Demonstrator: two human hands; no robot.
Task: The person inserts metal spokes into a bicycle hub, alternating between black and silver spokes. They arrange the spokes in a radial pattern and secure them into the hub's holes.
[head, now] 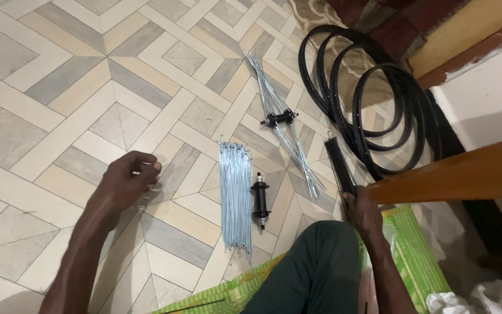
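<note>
My right hand [362,210] grips the near end of a long black rim-like bar [337,164] that stands on edge on the floor, next to my knee in dark green trousers [321,267]. My left hand [128,179] hovers low over the tiled floor at the left. Its fingertips are pinched together, and I see nothing between them. A tidy bundle of silver spokes [235,197] lies between my hands. Just to the right of the bundle lies a black hub [258,201].
A second black hub [278,119] rests across a loose sheaf of spokes further away. Several black bicycle rims [405,93] lie stacked at the upper right. A brown wooden board [466,171] juts in from the right. A green mat [413,247] and a white bag [477,301] are beside me.
</note>
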